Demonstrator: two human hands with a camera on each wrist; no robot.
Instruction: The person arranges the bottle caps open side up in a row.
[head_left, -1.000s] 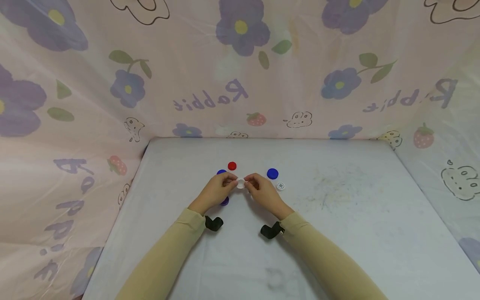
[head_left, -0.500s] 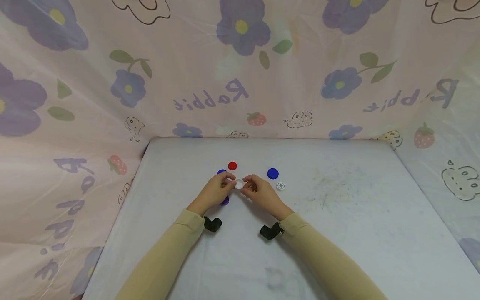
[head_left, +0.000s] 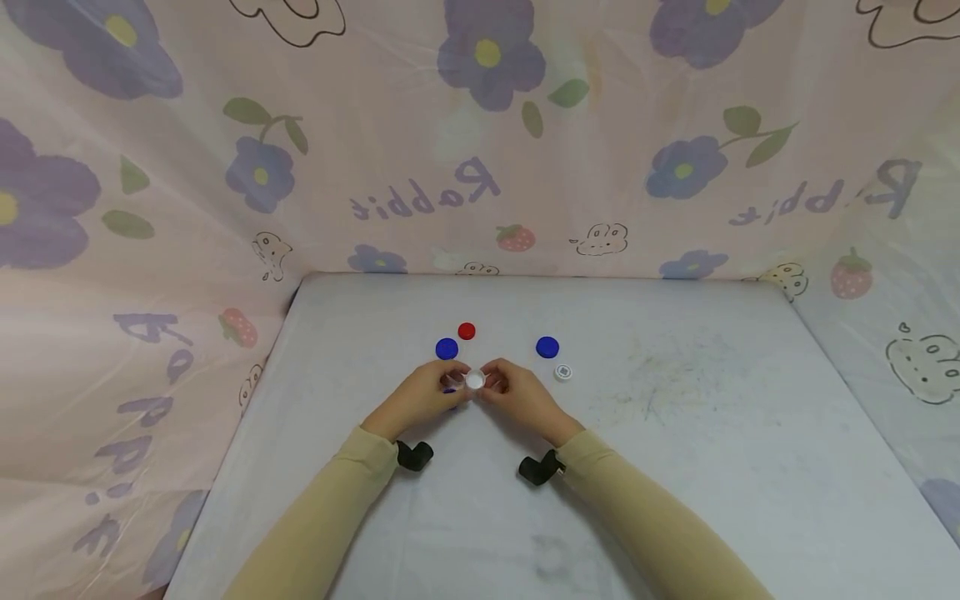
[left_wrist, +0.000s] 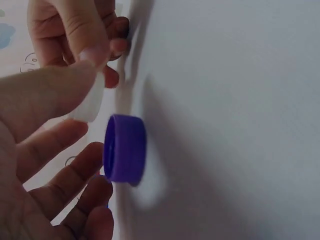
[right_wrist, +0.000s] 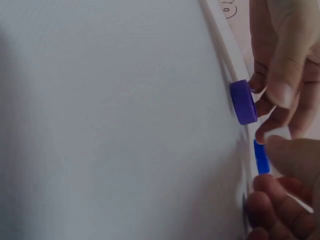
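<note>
A small white bottle cap (head_left: 476, 380) is pinched between my two hands above the table, its round face turned up to the head camera. On its left side my left hand (head_left: 420, 393) grips it by the edge; from the opposite side my right hand (head_left: 527, 400) pinches it too. The left wrist view shows the cap's pale translucent side (left_wrist: 90, 103) below the thumbs. Close to the left fingers stands a purple bottle cap (left_wrist: 127, 150) on the table, mostly hidden by that hand in the head view.
Beyond the left hand lie a blue cap (head_left: 447, 348) and a red cap (head_left: 467, 331). Another blue cap (head_left: 547, 347) and a white patterned cap (head_left: 563, 372) lie past the right hand. A printed curtain (head_left: 420, 133) encloses the white table (head_left: 675, 483).
Both hands have drawn slightly nearer the body with the white cap, whose face now shows more fully. The right fingers have shifted on its edge. More of the left blue cap is uncovered.
</note>
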